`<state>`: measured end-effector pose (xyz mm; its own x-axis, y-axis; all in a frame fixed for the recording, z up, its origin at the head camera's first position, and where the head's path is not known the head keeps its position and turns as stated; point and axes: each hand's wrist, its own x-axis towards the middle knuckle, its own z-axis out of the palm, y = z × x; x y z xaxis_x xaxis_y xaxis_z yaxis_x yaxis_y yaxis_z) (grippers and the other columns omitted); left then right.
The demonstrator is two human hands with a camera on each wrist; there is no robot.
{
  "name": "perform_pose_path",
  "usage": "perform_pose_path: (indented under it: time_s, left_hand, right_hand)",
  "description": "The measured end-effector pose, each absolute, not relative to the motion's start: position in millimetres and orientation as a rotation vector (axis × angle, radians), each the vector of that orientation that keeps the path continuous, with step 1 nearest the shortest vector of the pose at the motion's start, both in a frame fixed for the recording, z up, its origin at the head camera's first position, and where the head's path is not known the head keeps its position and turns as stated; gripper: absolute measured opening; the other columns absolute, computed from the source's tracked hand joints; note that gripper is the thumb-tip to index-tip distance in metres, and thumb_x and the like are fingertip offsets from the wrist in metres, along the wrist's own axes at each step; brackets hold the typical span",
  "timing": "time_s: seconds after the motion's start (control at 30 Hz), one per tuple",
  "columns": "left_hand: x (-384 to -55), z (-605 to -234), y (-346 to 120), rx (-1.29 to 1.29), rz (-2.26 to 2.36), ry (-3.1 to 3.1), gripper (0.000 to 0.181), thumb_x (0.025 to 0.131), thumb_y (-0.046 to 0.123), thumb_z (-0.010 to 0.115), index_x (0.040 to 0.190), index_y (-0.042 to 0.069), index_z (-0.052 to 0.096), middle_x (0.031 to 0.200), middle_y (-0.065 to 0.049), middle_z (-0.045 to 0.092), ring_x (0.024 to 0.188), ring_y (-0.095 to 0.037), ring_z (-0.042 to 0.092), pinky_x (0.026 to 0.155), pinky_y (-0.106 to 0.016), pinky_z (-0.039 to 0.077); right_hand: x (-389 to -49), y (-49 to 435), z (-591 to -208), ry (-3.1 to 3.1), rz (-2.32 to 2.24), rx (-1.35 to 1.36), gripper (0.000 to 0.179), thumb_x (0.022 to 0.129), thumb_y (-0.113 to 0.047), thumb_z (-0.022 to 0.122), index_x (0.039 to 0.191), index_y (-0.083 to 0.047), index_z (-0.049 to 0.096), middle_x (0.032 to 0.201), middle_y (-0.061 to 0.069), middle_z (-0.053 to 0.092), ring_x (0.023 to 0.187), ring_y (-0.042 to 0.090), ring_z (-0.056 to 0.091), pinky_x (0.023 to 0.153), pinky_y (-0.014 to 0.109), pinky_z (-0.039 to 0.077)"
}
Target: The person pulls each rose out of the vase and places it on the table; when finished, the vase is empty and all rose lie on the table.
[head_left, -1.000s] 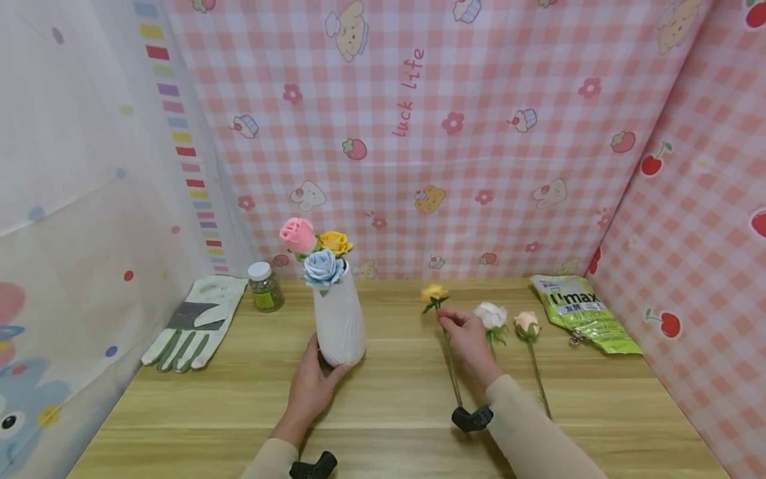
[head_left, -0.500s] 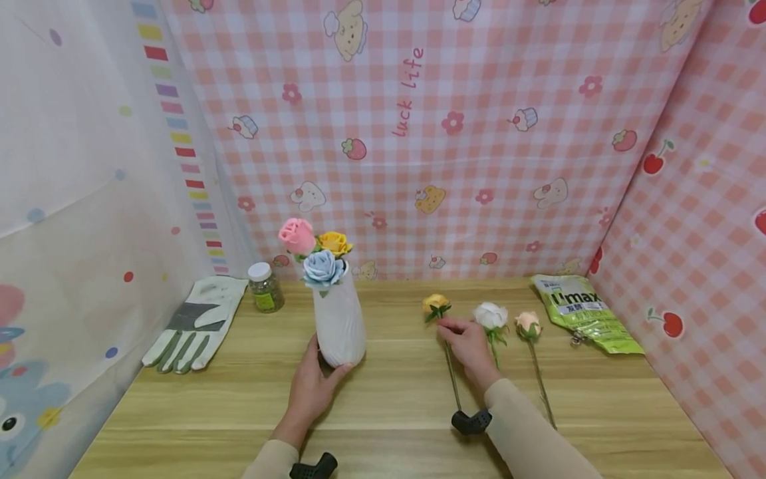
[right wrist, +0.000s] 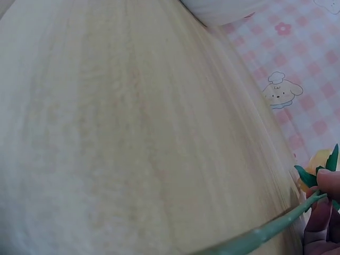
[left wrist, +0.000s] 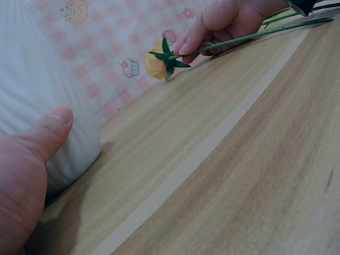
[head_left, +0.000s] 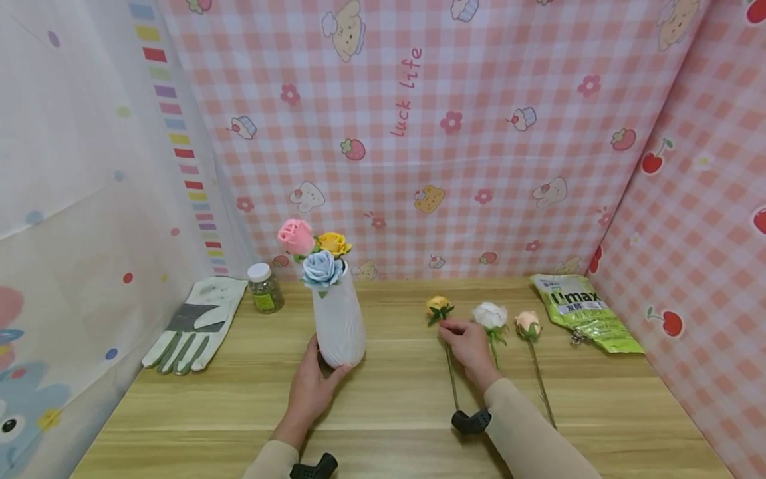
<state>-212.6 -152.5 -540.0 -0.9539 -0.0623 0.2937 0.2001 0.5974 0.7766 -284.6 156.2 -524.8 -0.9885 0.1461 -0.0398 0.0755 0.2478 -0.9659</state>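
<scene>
My left hand (head_left: 312,392) grips the lower part of a white ribbed vase (head_left: 338,322), its thumb lying along the front in the left wrist view. The vase stands slightly tilted to the left and holds a pink rose (head_left: 296,237), a yellow rose (head_left: 333,243) and a light blue rose (head_left: 323,269). My right hand (head_left: 471,350) pinches the green stem (right wrist: 260,234) of another yellow rose (left wrist: 158,62) just below its leaves. That rose's bloom points away from me, and the stem runs back toward my wrist.
Right of my right hand lie a white flower (head_left: 491,315) and a peach rose (head_left: 528,324). A green packet (head_left: 589,313) is at the back right. Behind the vase on the left stand a small white-capped jar (head_left: 265,288) and a work glove (head_left: 200,322). Patterned cloth (head_left: 383,166) closes off the back.
My right hand has drawn the yellow rose slightly toward me and to the right, and its bloom has tipped so more green leaves show. The left hand and vase have hardly moved.
</scene>
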Motion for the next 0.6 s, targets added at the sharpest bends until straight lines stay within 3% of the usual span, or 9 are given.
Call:
perform_pose_path:
  time_s: [0.6]
  left_hand:
    - [-212.4,-539.6,-151.7,-0.099,-1.285,-2.554,0.095,0.081,0.050,0.072,0.150,0.006,0.024,0.142,-0.019,0.045,0.128,-0.031,0.045,0.102,-0.049,0.039]
  right_hand:
    - [-284.1,157.6,-524.4,-2.502,1.819,-0.229,0.020,0.088,-0.010,0.070,0.106,-0.003,0.073,0.105,0.010,0.066,0.096,0.022,0.058,0.073,0.026,0.049]
